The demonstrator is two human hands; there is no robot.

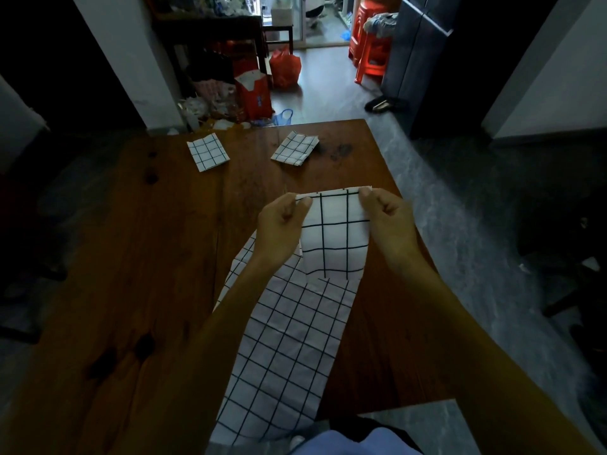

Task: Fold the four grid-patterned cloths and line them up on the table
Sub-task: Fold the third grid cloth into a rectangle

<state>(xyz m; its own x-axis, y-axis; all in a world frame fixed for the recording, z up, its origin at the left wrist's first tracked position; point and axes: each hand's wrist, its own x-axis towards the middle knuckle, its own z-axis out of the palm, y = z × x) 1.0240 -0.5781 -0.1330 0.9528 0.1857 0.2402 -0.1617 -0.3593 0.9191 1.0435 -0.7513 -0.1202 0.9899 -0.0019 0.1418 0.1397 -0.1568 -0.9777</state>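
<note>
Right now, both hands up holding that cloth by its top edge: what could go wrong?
1. The left hand and right hand only pinch the top corners of the held cloth; a slip could undo the fold.
2. The long cloth hangs over the near edge of the table and might slide off.
3. The two folded cloths sit skewed to each other, so the line-up may end crooked.

Two folded grid cloths (208, 152) (294, 148) far (apart), one held cloth (333, 238), one flat cloth (282, 349)
</note>
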